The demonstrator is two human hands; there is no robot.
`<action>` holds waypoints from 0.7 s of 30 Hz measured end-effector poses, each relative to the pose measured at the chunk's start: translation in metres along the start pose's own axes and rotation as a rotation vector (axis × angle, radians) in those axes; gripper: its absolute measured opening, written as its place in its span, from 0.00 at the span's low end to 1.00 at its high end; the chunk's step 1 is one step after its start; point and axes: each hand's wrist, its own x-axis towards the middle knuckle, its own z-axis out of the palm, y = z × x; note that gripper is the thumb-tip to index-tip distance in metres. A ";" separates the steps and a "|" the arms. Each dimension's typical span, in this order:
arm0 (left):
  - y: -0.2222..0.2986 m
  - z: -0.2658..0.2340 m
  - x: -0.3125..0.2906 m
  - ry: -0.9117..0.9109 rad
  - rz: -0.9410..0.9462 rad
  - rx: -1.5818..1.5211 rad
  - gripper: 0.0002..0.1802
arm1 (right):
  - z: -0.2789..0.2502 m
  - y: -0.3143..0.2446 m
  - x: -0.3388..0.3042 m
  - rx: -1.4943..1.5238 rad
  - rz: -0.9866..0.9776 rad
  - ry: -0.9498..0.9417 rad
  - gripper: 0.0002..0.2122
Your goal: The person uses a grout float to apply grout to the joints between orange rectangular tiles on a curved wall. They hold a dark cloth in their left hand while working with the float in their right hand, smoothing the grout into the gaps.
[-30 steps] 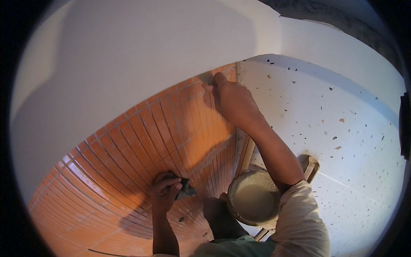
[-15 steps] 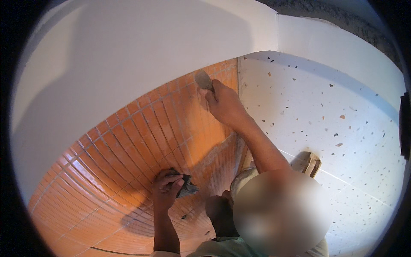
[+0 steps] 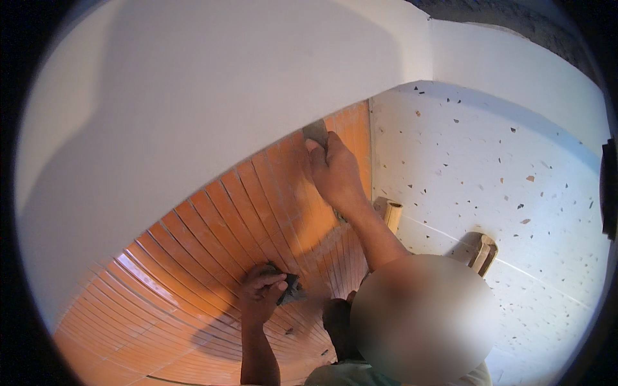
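Note:
My right hand [image 3: 338,170] is closed on a small flat grey scraper [image 3: 315,132]. Its front end meets the orange tiles [image 3: 225,212] at their upper edge, right beside the white surface. Lower down, my left hand [image 3: 259,297] pinches a dark grey, flat piece [image 3: 291,291] between thumb and fingers, close over the tiles. What this piece is made of I cannot make out; its lower part looks ragged, perhaps smeared with grey paste. Narrow tile strips with grey joints run beneath both hands. A blurred disc covers the area near my right elbow.
A smooth white surface [image 3: 212,83] curves above the tiles. To the right lies a white speckled panel [image 3: 463,161]. A wooden-looking handled tool [image 3: 484,254] rests on it, and a yellowish block or roll [image 3: 393,215] stands beside my right forearm. Small dark crumbs dot the lower tiles.
The view has shifted slightly, and my right hand with the scraper sits closer against the tiles' upper edge. The yellowish block has come into sight beside my forearm. Both hands keep their holds.

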 end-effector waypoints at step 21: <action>0.000 -0.002 -0.002 0.015 0.029 0.116 0.10 | -0.001 0.002 -0.016 -0.395 -0.155 0.018 0.12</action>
